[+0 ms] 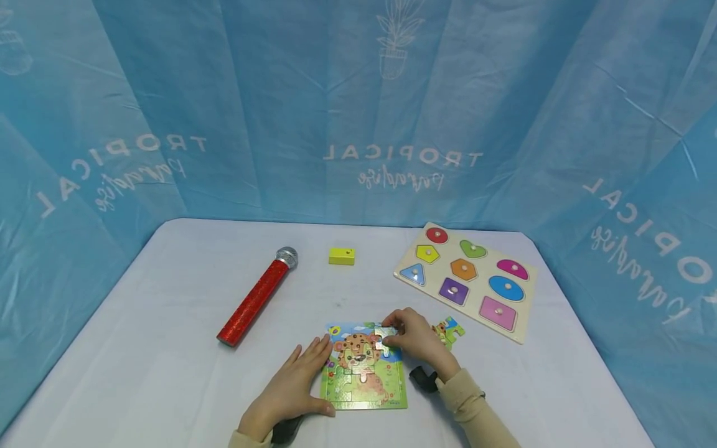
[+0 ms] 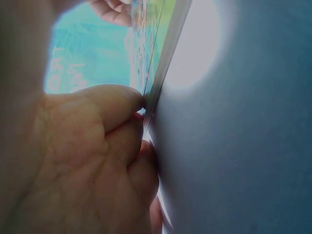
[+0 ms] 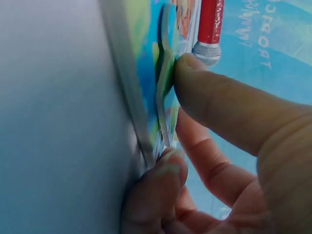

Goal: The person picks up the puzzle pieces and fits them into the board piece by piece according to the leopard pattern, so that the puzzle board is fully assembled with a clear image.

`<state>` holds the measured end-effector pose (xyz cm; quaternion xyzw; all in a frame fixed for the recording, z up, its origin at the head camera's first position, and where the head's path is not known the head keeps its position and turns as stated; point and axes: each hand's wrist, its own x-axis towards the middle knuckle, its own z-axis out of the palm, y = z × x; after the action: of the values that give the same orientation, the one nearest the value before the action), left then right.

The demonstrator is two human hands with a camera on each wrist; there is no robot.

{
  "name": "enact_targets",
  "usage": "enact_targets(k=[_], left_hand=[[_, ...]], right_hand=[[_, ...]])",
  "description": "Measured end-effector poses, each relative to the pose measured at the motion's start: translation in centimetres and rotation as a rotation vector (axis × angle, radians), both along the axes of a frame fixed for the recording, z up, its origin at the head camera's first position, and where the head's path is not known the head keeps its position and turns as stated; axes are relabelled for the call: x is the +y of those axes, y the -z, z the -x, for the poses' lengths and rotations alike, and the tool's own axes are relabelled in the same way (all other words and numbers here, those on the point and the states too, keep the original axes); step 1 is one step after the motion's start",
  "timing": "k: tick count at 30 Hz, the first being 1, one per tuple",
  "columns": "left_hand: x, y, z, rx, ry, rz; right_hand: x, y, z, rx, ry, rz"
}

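Observation:
A square jigsaw puzzle board (image 1: 364,406) with a spotted cartoon leopard lies near the table's front. My left hand (image 1: 299,381) rests along its left edge, fingers stretched out and thumb at the lower left corner. In the left wrist view the fingertips (image 2: 135,100) touch the board's side. At the upper right of the picture, my right hand (image 1: 417,339) pinches a puzzle piece (image 3: 167,80) between thumb and fingers. That piece lies slightly raised over the board in the right wrist view. Just right of this hand, loose puzzle pieces (image 1: 450,330) lie on the table, partly hidden behind it.
A red glittery microphone (image 1: 254,302) lies at the left. Farther back is a small yellow block (image 1: 342,256). To the right sits a wooden shape board (image 1: 428,294) with colourful knobbed shapes. Blue printed cloth (image 1: 291,112) hangs behind the white table (image 1: 168,348).

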<state>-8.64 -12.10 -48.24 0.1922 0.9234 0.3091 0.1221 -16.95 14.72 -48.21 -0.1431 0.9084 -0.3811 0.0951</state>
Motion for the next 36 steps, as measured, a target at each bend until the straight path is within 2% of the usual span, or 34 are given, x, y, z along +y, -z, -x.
enact_targets(k=[8, 11, 15, 18, 20, 25, 28, 36], left_hand=[[-0.2, 0.0, 0.0, -0.003, -0.007, 0.000], [-0.2, 0.1, 0.0, -0.003, 0.000, -0.005], [-0.1, 0.1, 0.0, -0.006, 0.009, -0.007], [-0.1, 0.1, -0.1, -0.004, 0.010, -0.005], [-0.1, 0.1, -0.1, 0.000, 0.009, 0.000], [-0.2, -0.1, -0.1, 0.000, 0.006, 0.009], [-0.3, -0.2, -0.2, -0.005, 0.001, 0.010], [-0.2, -0.2, -0.1, 0.007, 0.004, 0.007]], right_hand=[[-0.8, 0.3, 0.2, 0.032, 0.011, -0.025], [-0.2, 0.3, 0.3, 0.016, 0.020, 0.003], [1.7, 0.0, 0.4, -0.011, 0.092, 0.081], [3.9, -0.3, 0.5, -0.006, 0.157, 0.092], [5.6, -0.6, 0.4, -0.008, 0.196, 0.066], [8.9, -0.9, -0.2, -0.011, 0.281, -0.105], [9.7, -0.9, -0.4, -0.023, 0.284, -0.179], [8.9, -1.1, 0.0, -0.096, 0.249, -0.150]])
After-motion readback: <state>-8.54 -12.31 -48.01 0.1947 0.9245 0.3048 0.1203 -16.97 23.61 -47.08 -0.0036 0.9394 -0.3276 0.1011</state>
